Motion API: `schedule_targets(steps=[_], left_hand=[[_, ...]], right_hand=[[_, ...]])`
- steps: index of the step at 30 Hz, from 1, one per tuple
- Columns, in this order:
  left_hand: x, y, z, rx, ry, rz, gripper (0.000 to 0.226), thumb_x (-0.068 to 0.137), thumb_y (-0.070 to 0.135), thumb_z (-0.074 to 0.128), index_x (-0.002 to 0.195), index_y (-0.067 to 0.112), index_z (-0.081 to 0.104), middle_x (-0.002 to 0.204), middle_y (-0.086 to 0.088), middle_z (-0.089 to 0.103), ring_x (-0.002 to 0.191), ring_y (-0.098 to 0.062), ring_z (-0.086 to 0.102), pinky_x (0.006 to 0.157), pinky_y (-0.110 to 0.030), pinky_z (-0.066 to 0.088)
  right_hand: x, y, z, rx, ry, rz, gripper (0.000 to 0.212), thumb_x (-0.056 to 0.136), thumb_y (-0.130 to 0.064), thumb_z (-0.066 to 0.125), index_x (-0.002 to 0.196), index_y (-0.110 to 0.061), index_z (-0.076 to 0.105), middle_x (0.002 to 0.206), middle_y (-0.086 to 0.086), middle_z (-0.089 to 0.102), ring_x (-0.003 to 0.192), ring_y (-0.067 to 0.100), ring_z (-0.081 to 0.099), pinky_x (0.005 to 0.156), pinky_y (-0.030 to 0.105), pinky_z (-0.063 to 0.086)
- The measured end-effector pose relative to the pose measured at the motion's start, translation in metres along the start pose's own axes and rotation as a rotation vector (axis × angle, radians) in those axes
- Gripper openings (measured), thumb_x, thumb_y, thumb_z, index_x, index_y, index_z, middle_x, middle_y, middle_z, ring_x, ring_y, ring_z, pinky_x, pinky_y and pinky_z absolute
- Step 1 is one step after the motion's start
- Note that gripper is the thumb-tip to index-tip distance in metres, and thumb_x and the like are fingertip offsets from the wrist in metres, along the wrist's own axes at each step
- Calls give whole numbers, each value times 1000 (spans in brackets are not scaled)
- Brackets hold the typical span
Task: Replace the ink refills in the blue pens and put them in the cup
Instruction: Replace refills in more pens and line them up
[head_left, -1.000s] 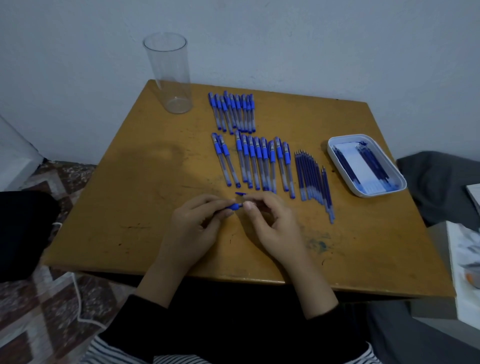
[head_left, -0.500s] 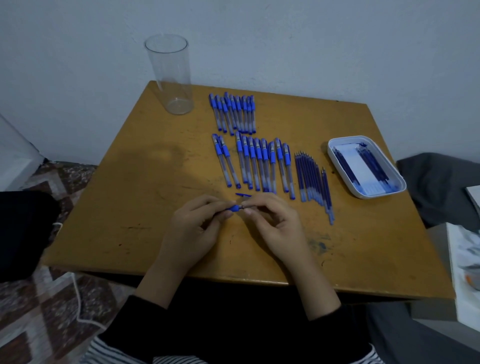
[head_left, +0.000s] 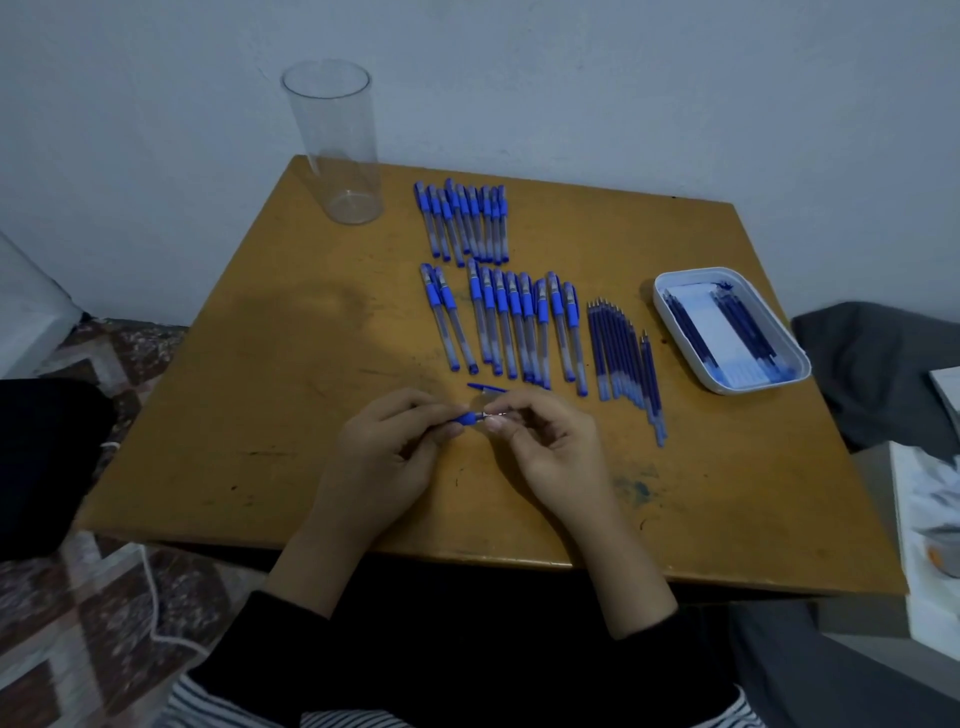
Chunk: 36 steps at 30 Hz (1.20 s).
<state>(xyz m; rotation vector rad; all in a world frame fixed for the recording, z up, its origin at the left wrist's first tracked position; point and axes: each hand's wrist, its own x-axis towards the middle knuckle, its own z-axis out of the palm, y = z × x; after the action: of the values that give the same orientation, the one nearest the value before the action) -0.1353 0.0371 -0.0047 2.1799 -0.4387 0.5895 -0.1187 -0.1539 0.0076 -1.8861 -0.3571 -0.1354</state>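
Observation:
Over the near middle of the wooden table (head_left: 260, 395), my left hand (head_left: 384, 457) pinches the blue grip end of a blue pen (head_left: 470, 417). My right hand (head_left: 550, 452) pinches the pen's clear metal-tipped end, most of it hidden by my fingers. A small blue piece (head_left: 485, 387) lies just beyond them. Two rows of blue pens lie further off: a near row (head_left: 514, 322) and a far row (head_left: 465, 221). Loose blue refills (head_left: 621, 358) lie right of the near row. The clear cup (head_left: 337, 145) stands upright at the far left corner, with nothing in it.
A white tray (head_left: 675, 322) holding several blue refills sits at the table's right side. A wall rises right behind the table. Grey cloth (head_left: 872, 374) and a white surface lie off the right edge; a dark object (head_left: 47, 457) sits to the left.
My hands have drawn slightly apart along the pen, so a short metal tip section now shows between my fingers. Everything else on the table is as before.

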Motion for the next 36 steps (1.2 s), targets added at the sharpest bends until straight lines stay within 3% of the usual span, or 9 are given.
schedule_targets(steps=[6, 9, 11, 15, 23, 29, 36], left_hand=[[2, 2, -1, 0, 52, -50, 17, 90, 8, 74, 106, 8, 78, 96, 3, 69, 88, -1, 61, 75, -12, 46], [3, 2, -3, 5, 99, -113, 20, 89, 4, 74, 108, 9, 78, 98, 4, 69, 90, 2, 61, 77, -7, 44], [3, 0, -2, -6, 105, -135, 21, 90, 5, 73, 110, 10, 77, 100, 5, 69, 90, -2, 63, 75, -14, 49], [1, -6, 0, 3, 125, -154, 19, 94, 14, 70, 112, 13, 77, 101, 10, 68, 88, -8, 65, 71, -30, 54], [2, -3, -2, 19, 54, -150, 21, 94, 13, 70, 114, 16, 76, 102, 9, 69, 89, -7, 64, 71, -30, 54], [1, 0, -3, 31, 13, -165, 22, 91, 11, 73, 112, 18, 77, 99, 12, 69, 85, -5, 63, 70, -13, 45], [2, 1, -2, 34, 14, -160, 22, 91, 11, 73, 111, 16, 77, 99, 11, 69, 86, -4, 63, 71, -14, 47]], right_hand=[[1, -5, -2, 57, 100, 115, 17, 89, -14, 71, 105, -17, 72, 98, -8, 71, 94, 5, 66, 81, 15, 51], [3, -2, -2, -49, 227, 198, 17, 91, -15, 68, 108, -18, 71, 97, -11, 69, 93, 0, 63, 80, 12, 50], [4, 0, 0, -157, 248, 221, 17, 92, -17, 68, 108, -21, 70, 98, -14, 67, 93, -4, 61, 79, 9, 48], [6, 1, 5, -325, 230, 187, 23, 89, -21, 72, 112, -21, 70, 100, -16, 63, 92, -8, 57, 81, 5, 45], [8, 4, 6, -444, 185, 93, 18, 88, -12, 73, 106, -15, 74, 98, -10, 65, 86, -10, 51, 84, -3, 36], [7, 3, 0, -275, 209, 100, 14, 90, -13, 69, 102, -19, 74, 99, -14, 67, 97, -4, 59, 87, 6, 43], [6, 1, -3, -179, 214, 53, 18, 92, -7, 65, 100, -22, 70, 102, -11, 65, 102, 4, 59, 90, 17, 47]])
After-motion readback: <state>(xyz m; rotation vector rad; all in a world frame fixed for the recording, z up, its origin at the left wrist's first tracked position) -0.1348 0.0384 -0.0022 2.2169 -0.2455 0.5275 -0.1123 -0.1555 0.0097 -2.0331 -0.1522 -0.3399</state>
